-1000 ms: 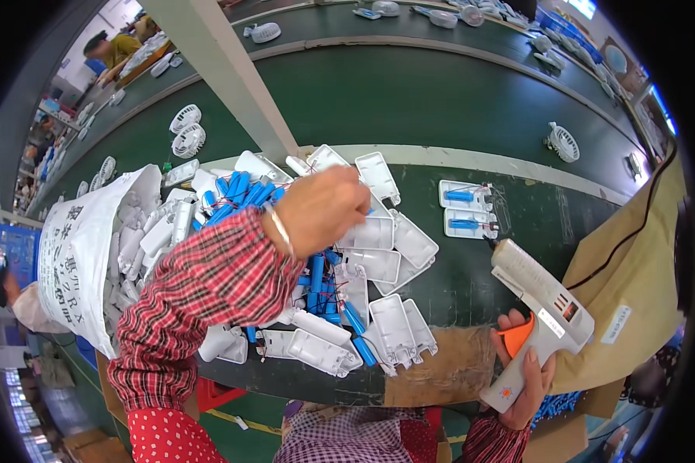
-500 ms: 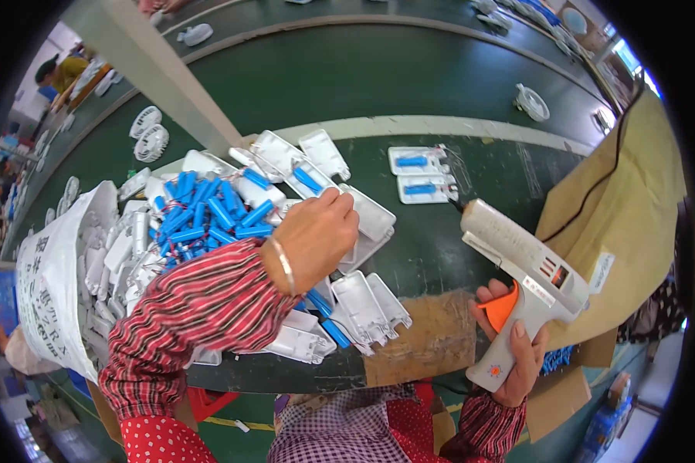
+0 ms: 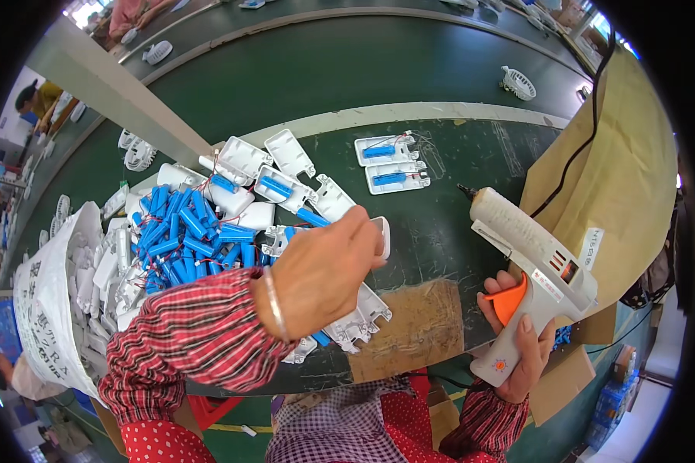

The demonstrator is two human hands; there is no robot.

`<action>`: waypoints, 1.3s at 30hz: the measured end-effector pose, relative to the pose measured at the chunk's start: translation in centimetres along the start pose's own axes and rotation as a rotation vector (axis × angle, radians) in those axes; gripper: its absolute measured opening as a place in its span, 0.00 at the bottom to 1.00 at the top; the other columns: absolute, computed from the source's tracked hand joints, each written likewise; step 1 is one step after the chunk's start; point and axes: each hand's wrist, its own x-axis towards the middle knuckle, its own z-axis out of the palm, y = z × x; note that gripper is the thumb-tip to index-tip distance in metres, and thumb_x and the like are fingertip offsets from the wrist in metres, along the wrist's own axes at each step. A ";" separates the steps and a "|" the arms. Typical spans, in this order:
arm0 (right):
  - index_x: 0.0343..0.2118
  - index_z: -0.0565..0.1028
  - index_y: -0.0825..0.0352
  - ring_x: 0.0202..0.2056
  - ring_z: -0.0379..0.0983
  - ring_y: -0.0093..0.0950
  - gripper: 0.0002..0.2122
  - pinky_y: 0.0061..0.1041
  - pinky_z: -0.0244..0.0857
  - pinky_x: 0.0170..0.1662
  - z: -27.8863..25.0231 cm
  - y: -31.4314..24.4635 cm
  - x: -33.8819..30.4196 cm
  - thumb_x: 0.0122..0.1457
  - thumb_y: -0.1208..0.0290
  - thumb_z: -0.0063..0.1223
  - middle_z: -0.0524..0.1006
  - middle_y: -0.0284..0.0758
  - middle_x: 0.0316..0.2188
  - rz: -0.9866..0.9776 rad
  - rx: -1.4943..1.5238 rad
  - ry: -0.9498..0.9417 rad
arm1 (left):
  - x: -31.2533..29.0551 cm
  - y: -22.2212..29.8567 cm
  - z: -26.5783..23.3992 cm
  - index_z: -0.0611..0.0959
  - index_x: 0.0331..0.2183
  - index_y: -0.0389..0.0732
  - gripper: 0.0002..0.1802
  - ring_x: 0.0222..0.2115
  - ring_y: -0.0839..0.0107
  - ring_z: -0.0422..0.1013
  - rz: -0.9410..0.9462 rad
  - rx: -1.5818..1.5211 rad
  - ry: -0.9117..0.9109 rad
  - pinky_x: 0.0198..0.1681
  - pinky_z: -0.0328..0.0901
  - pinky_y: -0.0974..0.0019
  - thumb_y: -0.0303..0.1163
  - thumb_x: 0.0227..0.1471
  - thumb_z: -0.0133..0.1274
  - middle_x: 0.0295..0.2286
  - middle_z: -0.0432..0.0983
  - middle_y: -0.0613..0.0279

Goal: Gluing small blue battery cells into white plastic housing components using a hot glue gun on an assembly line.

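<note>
My left hand [image 3: 324, 270] is closed, fingers pinched down above the pile of cases. A rounded white plastic case [image 3: 384, 237] shows its edge from behind the fingers; most of it is hidden by the hand. Just past the knuckles lies a blue cylindrical battery [image 3: 313, 217]. My right hand [image 3: 523, 347] is wrapped round the grip of a white hot glue gun [image 3: 529, 247], fingers by its orange trigger [image 3: 506, 299]. The nozzle points up and left. Beyond it lie two white cases [image 3: 398, 179], side by side, each with a blue battery inside.
A heap of blue batteries [image 3: 189, 231] with wires lies on the left. Next to it a white sack [image 3: 42, 297] spills white parts. A cardboard piece [image 3: 409, 328] lies at the front edge. A brown paper bag [image 3: 602, 185] stands at right; a pole [image 3: 123, 85] rises at left.
My left hand has moved toward me and a little right, and a white case edge now shows by its fingers. The glue gun stays in my right hand. The view has shifted slightly.
</note>
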 end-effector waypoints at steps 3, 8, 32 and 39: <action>0.58 0.57 0.78 0.52 0.69 0.49 0.26 0.49 0.65 0.55 -0.3 -0.2 0.2 0.57 0.74 0.47 0.68 0.58 0.50 0.005 -0.014 0.018 | 1.5 -0.6 -0.8 0.75 0.31 0.36 0.04 0.24 0.61 0.70 -0.076 -0.173 0.167 0.27 0.64 0.65 0.19 0.49 0.52 0.27 0.70 0.55; 0.58 0.58 0.79 0.52 0.69 0.49 0.26 0.48 0.65 0.54 -0.3 -0.2 -0.2 0.58 0.74 0.48 0.68 0.58 0.51 0.010 -0.013 0.017 | 0.3 0.5 1.8 0.76 0.31 0.37 0.08 0.25 0.69 0.68 0.600 0.294 -0.088 0.27 0.67 0.70 0.27 0.45 0.52 0.28 0.68 0.59; 0.58 0.55 0.79 0.52 0.68 0.51 0.27 0.49 0.64 0.55 -1.0 -0.6 -0.2 0.58 0.76 0.47 0.68 0.59 0.51 -0.023 0.000 0.048 | 1.9 -1.2 2.2 0.75 0.27 0.38 0.08 0.25 0.59 0.69 0.260 0.316 0.067 0.30 0.64 0.59 0.27 0.41 0.56 0.22 0.69 0.57; 0.58 0.55 0.80 0.52 0.68 0.51 0.27 0.50 0.65 0.55 -0.7 -0.8 -0.2 0.57 0.75 0.48 0.68 0.59 0.50 -0.059 -0.012 0.052 | 2.0 2.9 9.9 0.73 0.24 0.40 0.10 0.29 0.69 0.67 0.822 0.315 -0.045 0.34 0.60 0.68 0.35 0.37 0.52 0.22 0.67 0.64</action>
